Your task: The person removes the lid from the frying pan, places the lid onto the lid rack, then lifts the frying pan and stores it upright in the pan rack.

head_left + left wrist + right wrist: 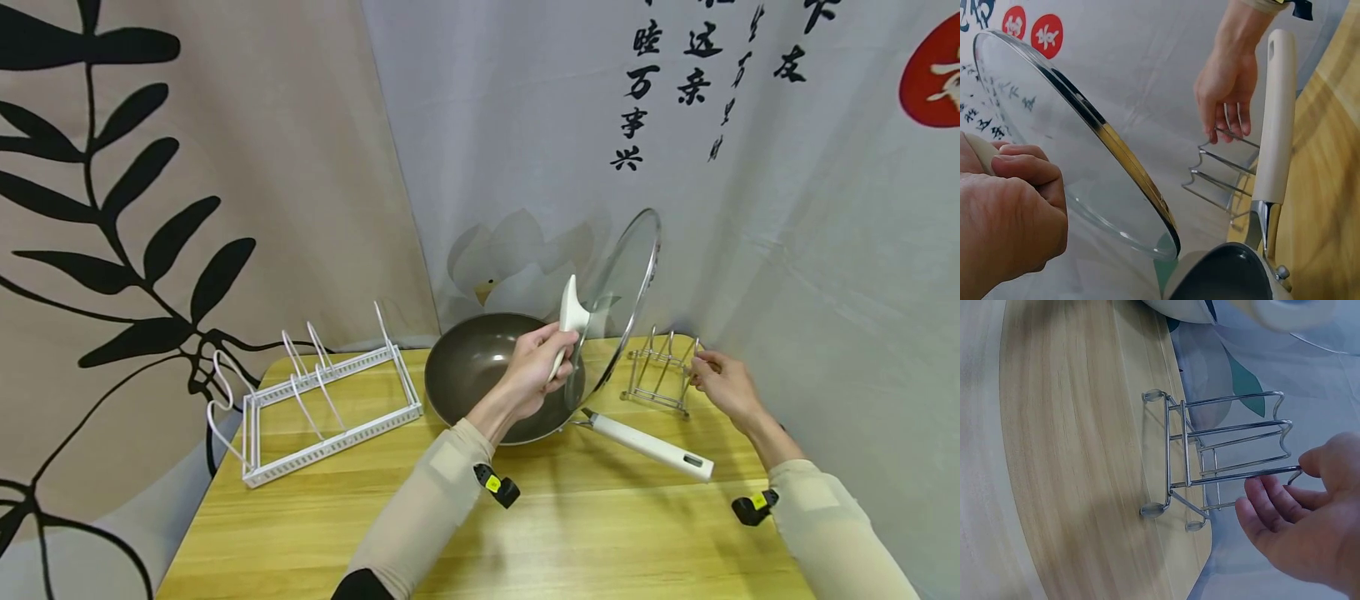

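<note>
My left hand [536,362] grips the white handle of a glass pot lid [572,312]. The lid stands tilted nearly on edge above the right side of a dark-lined wok [472,367], its metal-rimmed glass [1129,159] facing right. From the wok a white handle [652,446] points to the right and toward me. At the table's back right, my right hand [727,383] pinches the end wire of a small metal wire rack [1235,427] between thumb and fingers. Its round feet [1152,510] show close by the table surface in the right wrist view.
A larger white rack [337,442] with upright loops stands on the wooden table [585,542] left of the wok. Behind the table hangs a printed cloth [510,125] with dark lettering, close to the wok and the wire rack.
</note>
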Demonstrator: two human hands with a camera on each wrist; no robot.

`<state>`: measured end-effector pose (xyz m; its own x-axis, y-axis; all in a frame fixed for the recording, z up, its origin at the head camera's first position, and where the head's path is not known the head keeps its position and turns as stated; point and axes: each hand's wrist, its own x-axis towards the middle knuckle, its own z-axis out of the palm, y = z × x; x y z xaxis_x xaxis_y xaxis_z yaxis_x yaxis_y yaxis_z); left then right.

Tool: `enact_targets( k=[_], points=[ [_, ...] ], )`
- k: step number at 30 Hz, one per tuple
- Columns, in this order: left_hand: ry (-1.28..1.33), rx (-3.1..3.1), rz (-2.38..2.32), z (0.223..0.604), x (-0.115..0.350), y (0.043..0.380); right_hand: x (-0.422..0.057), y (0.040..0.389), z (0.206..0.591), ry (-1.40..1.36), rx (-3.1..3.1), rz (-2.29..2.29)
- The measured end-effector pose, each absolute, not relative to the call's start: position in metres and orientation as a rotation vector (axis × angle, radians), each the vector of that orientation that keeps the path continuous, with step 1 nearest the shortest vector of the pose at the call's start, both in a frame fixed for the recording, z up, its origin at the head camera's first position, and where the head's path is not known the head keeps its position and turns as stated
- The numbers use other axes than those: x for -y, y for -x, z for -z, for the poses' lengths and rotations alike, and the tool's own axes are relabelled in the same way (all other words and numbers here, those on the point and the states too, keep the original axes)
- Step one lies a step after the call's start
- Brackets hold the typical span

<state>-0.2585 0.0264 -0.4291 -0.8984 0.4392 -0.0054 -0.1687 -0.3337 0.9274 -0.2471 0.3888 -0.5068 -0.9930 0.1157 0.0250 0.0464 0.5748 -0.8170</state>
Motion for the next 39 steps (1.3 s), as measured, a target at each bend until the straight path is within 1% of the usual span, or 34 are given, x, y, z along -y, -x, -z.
enact_targets(
  k=[19,39],
  points=[
    [-0.324,-1.538,-2.257,0.428,-0.043,0.26,-0.389,0.244,0.506,0.121,2.719,-1.427],
    [-0.359,-1.484,-2.269,0.425,-0.064,0.264,-0.396,0.249,0.51,0.09,2.757,-1.405]
  ],
)
